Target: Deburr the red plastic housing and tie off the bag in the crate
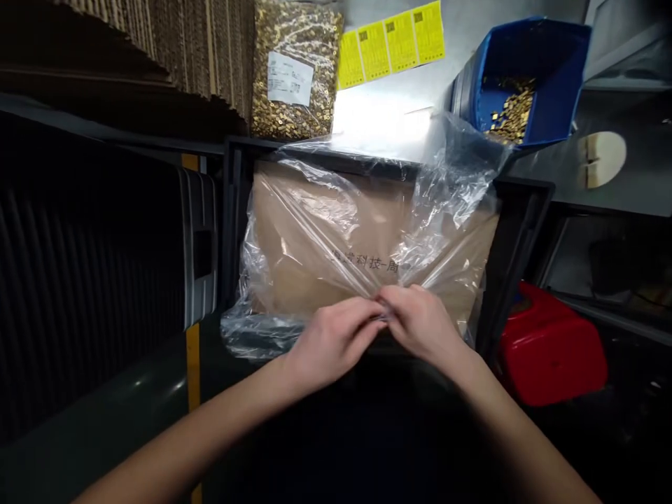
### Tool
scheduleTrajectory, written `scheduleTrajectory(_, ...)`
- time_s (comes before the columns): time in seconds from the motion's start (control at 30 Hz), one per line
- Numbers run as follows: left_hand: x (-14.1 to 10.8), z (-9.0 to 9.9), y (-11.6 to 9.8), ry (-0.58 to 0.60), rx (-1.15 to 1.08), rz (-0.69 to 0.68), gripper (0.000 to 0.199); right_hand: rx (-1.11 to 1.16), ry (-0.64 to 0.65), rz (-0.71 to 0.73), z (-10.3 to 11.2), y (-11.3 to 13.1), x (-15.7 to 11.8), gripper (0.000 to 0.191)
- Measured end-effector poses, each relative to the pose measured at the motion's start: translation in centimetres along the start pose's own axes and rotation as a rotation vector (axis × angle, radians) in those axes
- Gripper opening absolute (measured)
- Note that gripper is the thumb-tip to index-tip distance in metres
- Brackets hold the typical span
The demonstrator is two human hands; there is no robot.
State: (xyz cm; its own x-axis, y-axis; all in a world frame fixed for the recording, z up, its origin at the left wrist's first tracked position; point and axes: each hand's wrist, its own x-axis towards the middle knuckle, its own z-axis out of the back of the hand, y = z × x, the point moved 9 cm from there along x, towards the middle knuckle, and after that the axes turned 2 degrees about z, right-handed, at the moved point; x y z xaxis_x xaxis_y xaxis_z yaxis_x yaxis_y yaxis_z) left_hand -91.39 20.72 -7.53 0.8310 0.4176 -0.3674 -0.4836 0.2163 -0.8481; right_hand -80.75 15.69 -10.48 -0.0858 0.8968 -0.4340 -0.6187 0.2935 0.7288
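Box print [365, 262] partly behind crinkled plastic [446, 203]

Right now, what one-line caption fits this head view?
Both hands, left hand and right hand, pinch the clear plastic bag over a cardboard sheet inside a dark bin.

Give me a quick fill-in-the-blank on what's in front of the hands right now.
1. Both hands, left hand and right hand, pinch the clear plastic ____ at its near edge.
2. The bag lies over a brown ____.
3. The bin holding small gold parts is ____ in colour.
4. The labels at the top are ____.

Missing words: bag; carton; blue; yellow
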Motion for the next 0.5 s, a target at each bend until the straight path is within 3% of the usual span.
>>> scheduleTrajectory(0.03, -1.5, 0.9, 0.5, -0.094, 0.081, -0.011, 0.030, 0.046, -0.060, -0.060, 0.5, -0.5, 0.2, 0.012)
scheduleTrajectory(0.1, -5.3, 2.6, 2.2, -0.262, 0.405, 0.030, 0.052, 0.136, -0.167, -0.136, 1.6, -0.8, 0.6, 0.019)
scheduleTrajectory(0.2, -11.5, 3.5, 7.4, -0.285, 0.813, 0.257, 0.048, 0.185, -0.231, -0.155, 2.8, -0.2, 1.3, 0.024)
scheduleTrajectory(0.3, -16.3, 4.7, 10.7, -0.309, 0.803, 0.365, 0.038, 0.226, -0.197, -0.153, 3.2, -0.1, 2.0, 0.024)
scheduleTrajectory(0.4, -18.6, 5.8, 9.6, -0.296, 0.521, 0.394, 0.031, 0.228, -0.159, -0.138, 3.0, -0.3, 2.5, 0.024)
scheduleTrajectory(0.5, -17.2, 4.9, 3.5, -0.134, 0.203, 0.276, 0.034, 0.168, -0.219, -0.156, 2.8, -0.7, 3.0, 0.022)
